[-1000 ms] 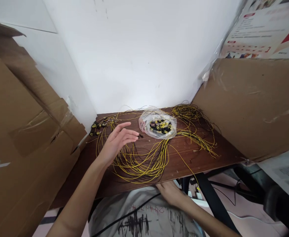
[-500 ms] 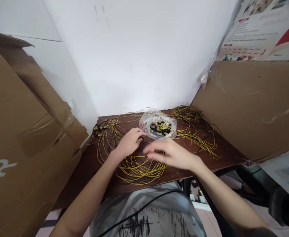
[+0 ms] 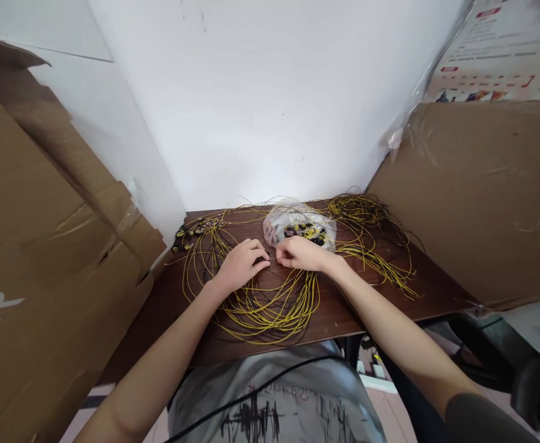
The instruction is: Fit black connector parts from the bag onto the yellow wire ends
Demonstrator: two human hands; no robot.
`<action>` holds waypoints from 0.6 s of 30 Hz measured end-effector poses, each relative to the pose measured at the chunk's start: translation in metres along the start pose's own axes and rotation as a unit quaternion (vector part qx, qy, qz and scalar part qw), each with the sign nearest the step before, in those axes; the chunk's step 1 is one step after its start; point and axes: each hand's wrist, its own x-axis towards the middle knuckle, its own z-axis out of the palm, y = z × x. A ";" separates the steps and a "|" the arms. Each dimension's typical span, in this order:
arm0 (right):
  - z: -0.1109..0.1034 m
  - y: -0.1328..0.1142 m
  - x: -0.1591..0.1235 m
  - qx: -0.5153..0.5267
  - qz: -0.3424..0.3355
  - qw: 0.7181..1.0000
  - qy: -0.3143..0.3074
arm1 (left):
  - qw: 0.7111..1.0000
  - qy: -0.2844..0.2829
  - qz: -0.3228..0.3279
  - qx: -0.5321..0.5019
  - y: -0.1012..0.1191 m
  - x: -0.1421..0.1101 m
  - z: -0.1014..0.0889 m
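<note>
Right hand (image 3: 295, 253) has been brought closer to the left hand (image 3: 243, 263) (head view). Both are curled; whether anything is held cannot be told. One plastic bag (image 3: 278, 223) is seen just beyond the right hand; uncountable wires (image 3: 293, 315) are looped nearer the wearer.
</note>
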 end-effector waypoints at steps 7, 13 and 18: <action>-0.006 0.010 -0.002 0.368 0.016 0.920 0.136 | 0.999 0.041 -0.016 -0.031 0.002 -0.002 -0.002; -0.026 0.034 -0.011 0.587 0.045 0.728 0.350 | 0.994 0.070 -0.063 -0.056 0.006 -0.002 -0.006; -0.032 0.050 -0.016 0.688 0.053 0.595 0.411 | 0.992 0.081 -0.079 -0.063 0.005 -0.003 -0.006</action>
